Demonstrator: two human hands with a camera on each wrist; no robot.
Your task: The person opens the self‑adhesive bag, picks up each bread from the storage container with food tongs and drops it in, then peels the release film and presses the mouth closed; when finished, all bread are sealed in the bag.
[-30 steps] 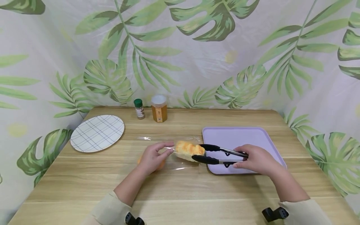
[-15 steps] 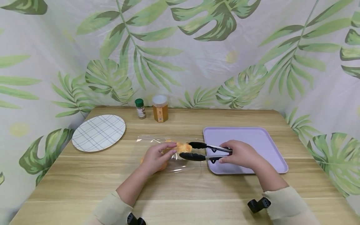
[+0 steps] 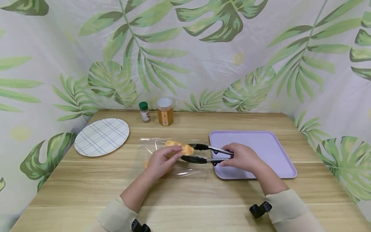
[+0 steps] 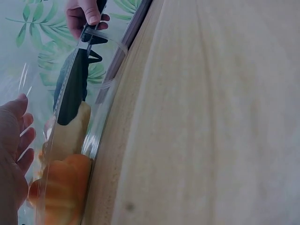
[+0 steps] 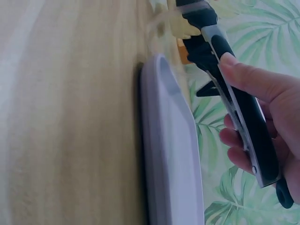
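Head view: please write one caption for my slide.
Black-tipped tongs in the right hand straddle a bread roll inside a clear plastic bag, beside a lilac tray.

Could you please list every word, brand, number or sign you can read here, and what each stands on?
No text can be read.
Small green-capped cylindrical bottle: marks on its pale label, too small to read.
Amber, straight-sided jar with a whitish lid: marks on its orange label, too small to read.
Black-and-silver metal tongs, clear plastic bag, lavender rectangular tray and rounded white plate with blue lines: no lettering visible.
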